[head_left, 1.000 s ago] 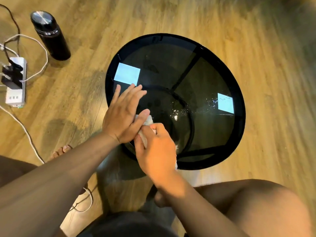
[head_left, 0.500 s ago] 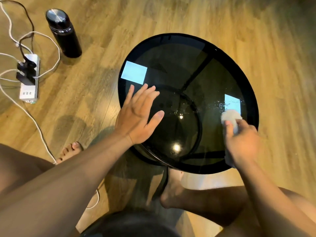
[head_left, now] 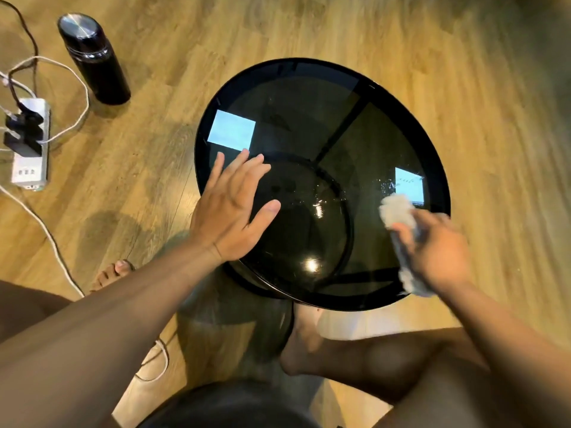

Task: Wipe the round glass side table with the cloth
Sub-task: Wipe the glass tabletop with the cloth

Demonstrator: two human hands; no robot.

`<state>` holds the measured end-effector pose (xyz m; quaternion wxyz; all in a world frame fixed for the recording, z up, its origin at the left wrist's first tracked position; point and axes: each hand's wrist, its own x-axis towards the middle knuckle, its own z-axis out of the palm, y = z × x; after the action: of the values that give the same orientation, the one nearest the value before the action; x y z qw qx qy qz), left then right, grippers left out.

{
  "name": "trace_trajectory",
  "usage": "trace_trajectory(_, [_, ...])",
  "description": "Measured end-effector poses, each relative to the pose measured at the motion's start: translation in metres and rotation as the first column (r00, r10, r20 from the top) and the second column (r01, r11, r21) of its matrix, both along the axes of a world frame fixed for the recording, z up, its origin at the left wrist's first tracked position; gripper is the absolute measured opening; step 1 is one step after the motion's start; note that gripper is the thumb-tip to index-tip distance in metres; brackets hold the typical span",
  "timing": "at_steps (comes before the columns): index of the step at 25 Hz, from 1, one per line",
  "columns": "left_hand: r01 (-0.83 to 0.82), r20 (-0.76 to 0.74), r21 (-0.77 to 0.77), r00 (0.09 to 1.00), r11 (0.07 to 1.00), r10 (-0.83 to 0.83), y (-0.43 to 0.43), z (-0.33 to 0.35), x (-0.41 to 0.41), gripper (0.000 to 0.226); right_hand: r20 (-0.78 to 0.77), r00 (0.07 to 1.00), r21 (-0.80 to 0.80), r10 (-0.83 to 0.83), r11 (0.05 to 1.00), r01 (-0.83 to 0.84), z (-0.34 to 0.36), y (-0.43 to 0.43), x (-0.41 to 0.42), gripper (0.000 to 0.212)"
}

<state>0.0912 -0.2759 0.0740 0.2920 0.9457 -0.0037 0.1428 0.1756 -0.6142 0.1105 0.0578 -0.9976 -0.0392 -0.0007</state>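
Right hand (head_left: 438,251) motion-blurred, hides mid part of cloth (head_left: 397,210). Left hand (head_left: 230,211) covers desk (head_left: 309,69) rim near side. Power strip (head_left: 29,149) cables cut off at left edge.

Glossy dark glass table (head_left: 309,125), fluffy white cloth (head_left: 397,211), matt wood-grain floor (head_left: 432,57).

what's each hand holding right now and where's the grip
The right hand grips the white cloth around its middle, both ends sticking out. The left hand holds nothing, flat on the glass table.

The right hand (head_left: 438,251), gripping the crumpled white cloth (head_left: 397,211), now sits at the right of the frame, having swept away from the left hand (head_left: 230,211) since a second ago.
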Motion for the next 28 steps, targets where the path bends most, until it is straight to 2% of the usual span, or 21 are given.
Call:
trace_trajectory(3, [-0.004, 0.01, 0.005, 1.0, 1.0, 0.004, 0.0, -0.001, -0.001, 0.056, -0.055, 0.947, 0.091, -0.315, 0.943, 0.319, 0.01, -0.025, 0.028, 0.052])
trace_trajectory(5, [-0.001, 0.013, 0.001, 1.0, 1.0, 0.001, 0.0, -0.001, -0.001, 0.056, -0.029, 0.94, 0.127, -0.341, 0.931, 0.341, 0.01, 0.021, 0.011, 0.049])
trace_trajectory(6, [-0.001, 0.014, 0.002, 1.0, 1.0, 0.001, -0.001, -0.001, 0.0, 0.057, -0.001, 0.961, 0.135, -0.275, 0.952, 0.273, 0.006, 0.054, -0.006, 0.044])
trace_trajectory(8, [0.004, 0.017, 0.003, 1.0, 1.0, -0.004, 0.001, -0.002, 0.0, 0.059, 0.079, 0.997, 0.177, -0.013, 0.984, -0.001, -0.002, 0.128, -0.052, 0.034])
trace_trajectory(9, [0.011, 0.015, 0.0, 1.0, 1.0, -0.011, 0.001, -0.002, -0.001, 0.06, 0.09, 0.986, 0.198, 0.142, 0.968, -0.157, -0.004, 0.16, -0.076, 0.029])
trace_trajectory(11, [0.015, 0.012, 0.007, 1.0, 1.0, -0.015, 0.0, -0.002, -0.001, 0.061, 0.058, 0.913, 0.262, 0.405, 0.876, -0.405, -0.004, 0.187, -0.099, 0.031])
trace_trajectory(13, [0.011, -0.019, 0.051, 1.0, 0.999, -0.01, 0.0, -0.002, 0.001, 0.063, 0.079, 0.854, 0.203, 0.515, 0.83, -0.519, -0.005, 0.16, -0.081, 0.035])
trace_trajectory(14, [0.008, -0.042, 0.086, 0.999, 0.996, -0.005, 0.0, -0.002, 0.002, 0.064, 0.089, 0.875, 0.147, 0.477, 0.862, -0.485, -0.006, 0.133, -0.064, 0.035])
trace_trajectory(15, [0.005, -0.065, 0.119, 0.998, 0.993, 0.003, 0.0, -0.003, 0.002, 0.066, 0.084, 0.923, 0.101, 0.375, 0.919, -0.382, -0.005, 0.101, -0.043, 0.035])
trace_trajectory(17, [0.004, -0.102, 0.172, 0.995, 0.985, 0.013, 0.0, -0.003, 0.003, 0.07, 0.033, 0.996, 0.004, 0.087, 0.996, -0.087, 0.002, 0.034, 0.008, 0.042])
trace_trajectory(19, [0.012, -0.122, 0.198, 0.992, 0.98, 0.013, 0.001, -0.003, 0.003, 0.073, -0.02, 0.988, -0.027, -0.153, 0.988, 0.152, 0.011, -0.011, 0.042, 0.05])
trace_trajectory(22, [0.009, -0.113, 0.2, 0.993, 0.98, 0.014, 0.001, -0.002, 0.003, 0.075, -0.041, 0.95, 0.052, -0.309, 0.949, 0.311, 0.014, 0.005, 0.042, 0.05])
trace_trajectory(23, [0.008, -0.109, 0.191, 0.994, 0.982, 0.013, 0.001, -0.001, 0.003, 0.075, -0.015, 0.956, 0.086, -0.294, 0.952, 0.294, 0.014, 0.029, 0.029, 0.047])
trace_trajectory(25, [0.005, -0.09, 0.173, 0.996, 0.985, 0.011, 0.001, -0.002, 0.004, 0.072, 0.055, 0.989, 0.163, -0.141, 0.978, 0.13, 0.009, 0.086, -0.005, 0.038])
trace_trajectory(27, [0.008, -0.06, 0.131, 0.998, 0.991, 0.0, 0.001, -0.003, 0.003, 0.07, 0.078, 0.989, 0.226, 0.128, 0.964, -0.142, 0.0, 0.15, -0.051, 0.033])
trace_trajectory(28, [0.006, -0.042, 0.09, 0.999, 0.996, -0.002, 0.001, -0.004, 0.002, 0.069, 0.063, 0.961, 0.258, 0.269, 0.926, -0.276, -0.003, 0.175, -0.073, 0.034])
